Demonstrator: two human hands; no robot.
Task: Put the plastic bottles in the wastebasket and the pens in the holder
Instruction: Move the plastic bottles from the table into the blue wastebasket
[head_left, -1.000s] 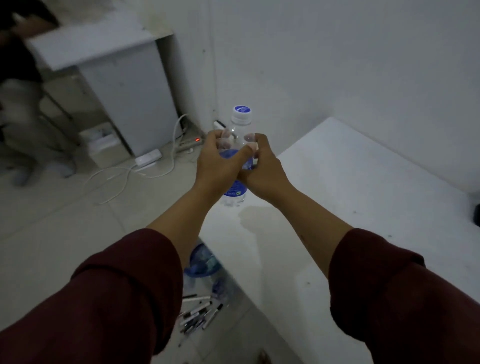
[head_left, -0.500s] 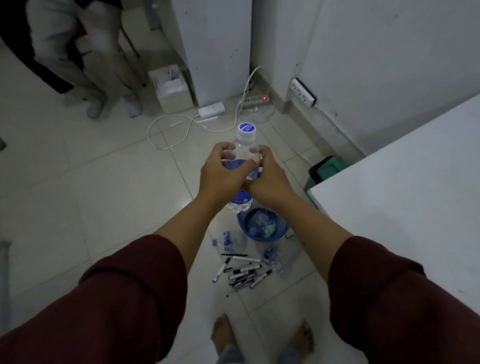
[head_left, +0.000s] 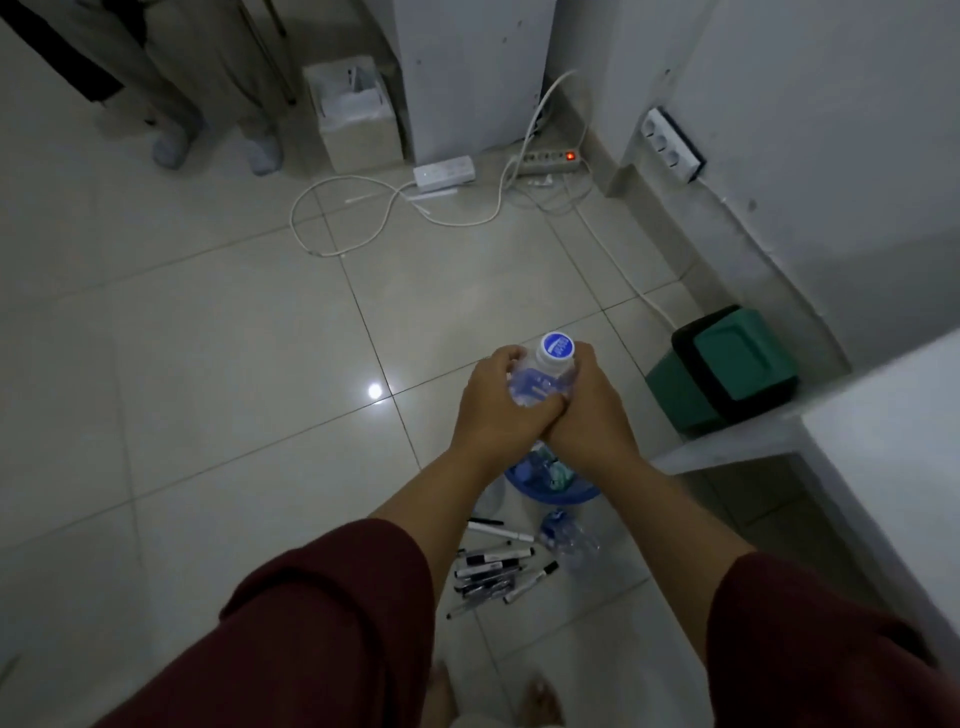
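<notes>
My left hand (head_left: 496, 410) and right hand (head_left: 584, 410) both squeeze a clear water bottle (head_left: 543, 376) with a blue cap, up over the blue wastebasket (head_left: 563, 494). Pens (head_left: 493, 564) lie on the floor near it, with a squashed bottle (head_left: 566, 538) just beside them.

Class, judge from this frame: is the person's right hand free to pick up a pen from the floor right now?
Probably not yet: the right hand and the left hand are both clasped around the bottle, well above the pens.
</notes>
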